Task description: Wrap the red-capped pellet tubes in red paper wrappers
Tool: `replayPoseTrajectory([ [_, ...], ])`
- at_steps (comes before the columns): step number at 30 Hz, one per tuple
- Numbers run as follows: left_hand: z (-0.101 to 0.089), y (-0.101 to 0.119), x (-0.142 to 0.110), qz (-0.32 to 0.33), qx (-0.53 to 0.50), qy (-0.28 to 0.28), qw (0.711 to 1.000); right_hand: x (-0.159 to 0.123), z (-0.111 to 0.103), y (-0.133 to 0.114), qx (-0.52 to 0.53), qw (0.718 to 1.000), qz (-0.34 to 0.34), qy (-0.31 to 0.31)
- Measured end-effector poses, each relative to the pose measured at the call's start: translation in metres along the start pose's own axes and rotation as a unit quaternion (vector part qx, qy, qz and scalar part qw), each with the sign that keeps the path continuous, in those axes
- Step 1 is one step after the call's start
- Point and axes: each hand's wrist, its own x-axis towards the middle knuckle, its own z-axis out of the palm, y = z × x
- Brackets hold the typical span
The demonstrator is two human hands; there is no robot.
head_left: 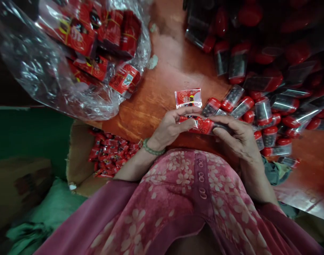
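Between my two hands, just above the table's near edge, lies a red printed packet (200, 125) with a glossy surface. My left hand (175, 124) pinches its left end between thumb and fingers. At its right end my right hand (235, 134) is closed, thumb and fingers around a dark, clear-walled end that looks like a small plastic bottle; my fingers cover most of it. Beyond my left fingertips a red printed card (188, 97) lies flat. Close to my right fingers are small clear bottles with red ends and dark round contents (233, 97).
A heap of red-ended bottles (264, 111) spreads over the right side of the orange table (140, 113). At upper left, a clear plastic bag (98, 106) holds bundled red cards (124, 79). Below it stands a cardboard box (78, 156) with many red packets (111, 152).
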Motion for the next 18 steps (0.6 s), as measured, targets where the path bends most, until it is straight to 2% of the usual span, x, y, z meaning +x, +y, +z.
replayPoseTrajectory([
  [3,0.006,-0.011,-0.008,0.029,-0.053,0.027,0.998,0.001,0.010,0.000,0.043,0.997,0.023,0.054],
  [7,0.016,-0.017,-0.006,0.035,-0.016,0.073,0.997,0.009,0.029,-0.002,0.085,0.991,0.022,0.104],
  [9,0.021,-0.015,0.000,0.022,-0.017,0.092,0.995,0.015,0.037,-0.004,0.076,0.990,-0.001,0.123],
  [13,0.028,-0.006,0.010,0.026,-0.087,0.119,0.989,0.021,0.049,-0.003,0.045,0.984,-0.047,0.164],
  [18,0.027,-0.001,0.017,0.033,-0.102,0.177,0.978,0.025,0.057,0.003,-0.014,0.980,-0.083,0.182],
])
